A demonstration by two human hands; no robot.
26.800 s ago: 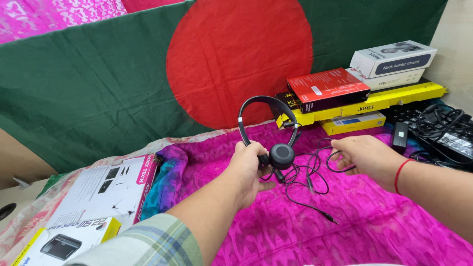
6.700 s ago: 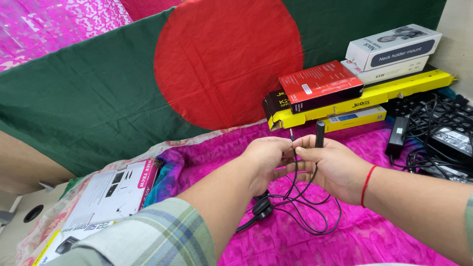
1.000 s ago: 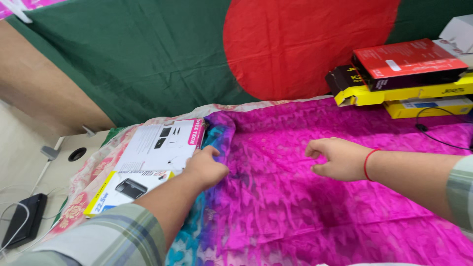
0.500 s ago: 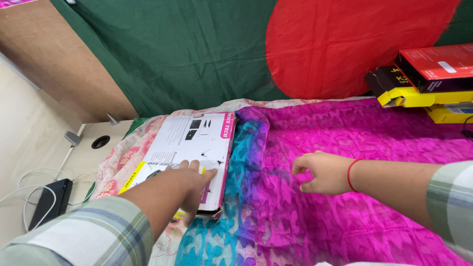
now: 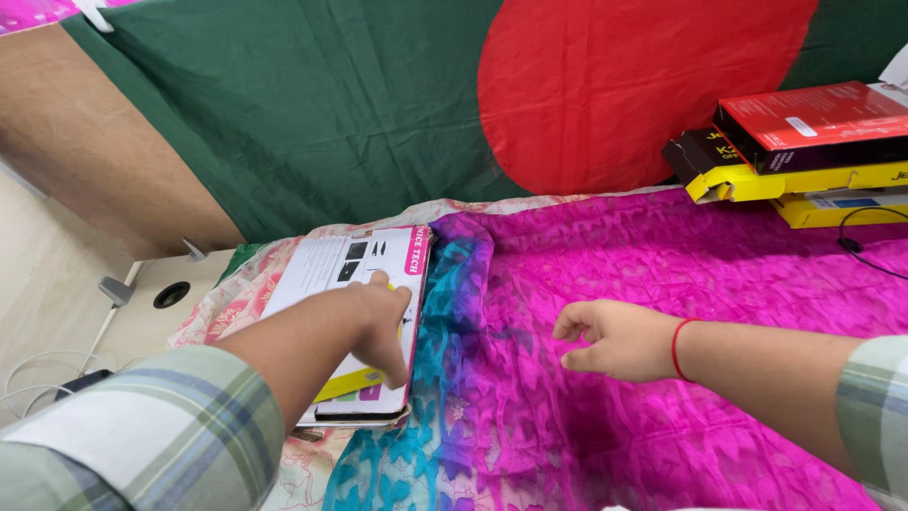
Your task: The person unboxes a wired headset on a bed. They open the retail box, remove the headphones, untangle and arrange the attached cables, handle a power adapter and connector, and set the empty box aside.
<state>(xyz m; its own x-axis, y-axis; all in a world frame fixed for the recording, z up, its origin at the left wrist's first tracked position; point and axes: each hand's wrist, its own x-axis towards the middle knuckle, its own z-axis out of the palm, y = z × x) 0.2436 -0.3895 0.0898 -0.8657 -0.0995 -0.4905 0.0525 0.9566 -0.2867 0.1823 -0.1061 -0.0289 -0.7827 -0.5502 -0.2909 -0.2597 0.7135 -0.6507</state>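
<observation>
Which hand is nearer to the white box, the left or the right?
Left. The left hand rests on the white box; the right hand lies apart on the pink cloth.

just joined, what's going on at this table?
A person in a plaid shirt leans over a table covered in bright pink cloth. The left hand lies flat on a white and pink product box at the cloth's blue edge. The right hand, with a red thread at the wrist, rests loosely curled on the pink cloth and holds nothing. A stack of red, black and yellow boxes sits at the far right, against a green and red flag.
</observation>
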